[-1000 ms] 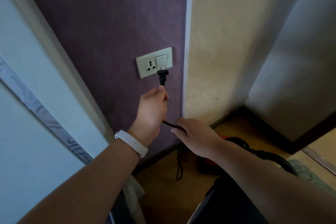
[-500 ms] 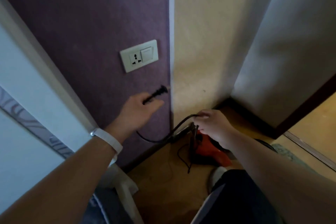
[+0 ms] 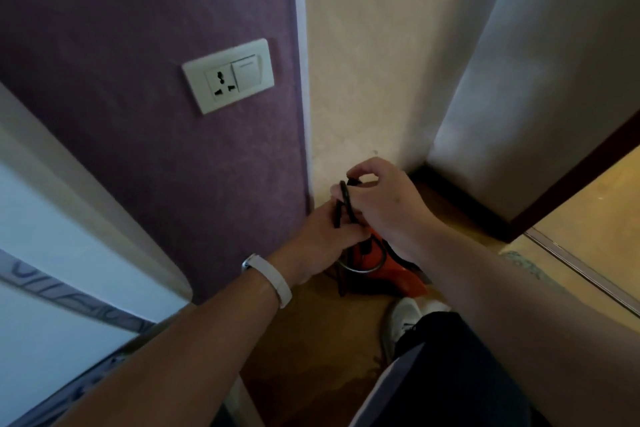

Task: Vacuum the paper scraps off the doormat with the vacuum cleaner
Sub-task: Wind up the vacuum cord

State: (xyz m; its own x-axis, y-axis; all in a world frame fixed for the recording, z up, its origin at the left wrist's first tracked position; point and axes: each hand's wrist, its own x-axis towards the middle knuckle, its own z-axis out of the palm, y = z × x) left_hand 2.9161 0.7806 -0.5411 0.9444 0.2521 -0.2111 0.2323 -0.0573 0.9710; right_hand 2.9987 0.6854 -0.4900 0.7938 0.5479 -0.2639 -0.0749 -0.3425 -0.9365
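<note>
Both hands meet low in front of the wall corner, above the orange-red vacuum cleaner [image 3: 388, 270] on the floor. My left hand [image 3: 318, 239], with a white band on the wrist, grips loops of the black power cord [image 3: 343, 204]. My right hand [image 3: 384, 204] pinches the cord's upper end between thumb and fingers. The white wall socket [image 3: 228, 74] on the purple wall has nothing plugged in. A corner of the patterned doormat [image 3: 530, 270] shows at the right; paper scraps cannot be made out.
A white door with a grey patterned band [image 3: 69, 253] stands close on the left. My white shoe [image 3: 401, 322] and dark trouser leg are below the vacuum cleaner. A dark skirting board [image 3: 561, 184] and a metal threshold strip [image 3: 581, 274] run at the right.
The plug came out of the socket in my left hand. Both hands then dropped and came together over the vacuum cleaner, gathering the cord into loops.
</note>
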